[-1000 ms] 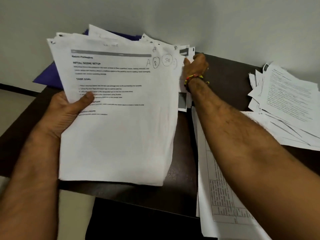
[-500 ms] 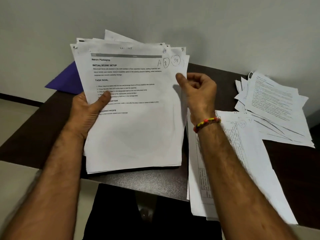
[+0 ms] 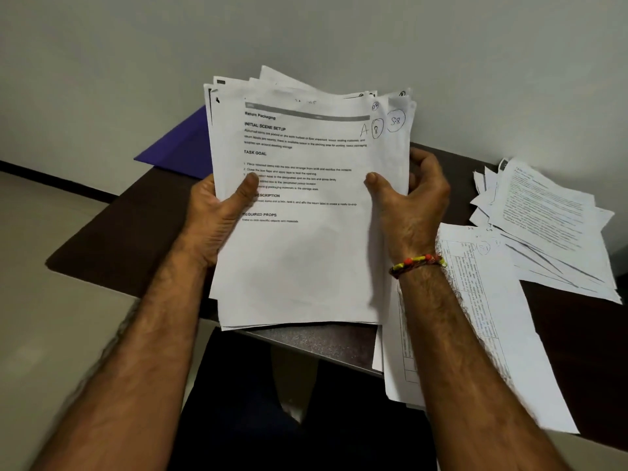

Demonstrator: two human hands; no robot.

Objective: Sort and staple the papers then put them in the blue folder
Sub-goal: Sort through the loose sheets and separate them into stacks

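I hold a thick stack of white printed papers [image 3: 299,260] upright above the dark table [image 3: 112,232]. The top sheet reads "Return Packaging" with handwritten marks at its upper right. My left hand [image 3: 217,212] grips the stack's left edge, thumb on the front page. My right hand [image 3: 407,202] grips the right edge, thumb on the front and fingers curled behind. The blue folder [image 3: 176,147] lies on the table's far left corner, mostly hidden behind the stack. No stapler is in view.
A sheet with a printed table [image 3: 482,321] lies on the table under my right forearm and overhangs the front edge. A loose fanned pile of papers [image 3: 550,226] sits at the far right. A grey wall stands close behind the table.
My right hand came back from the far side of the table and took hold of the stack's right edge. The stack now stands more upright and centred between both hands.
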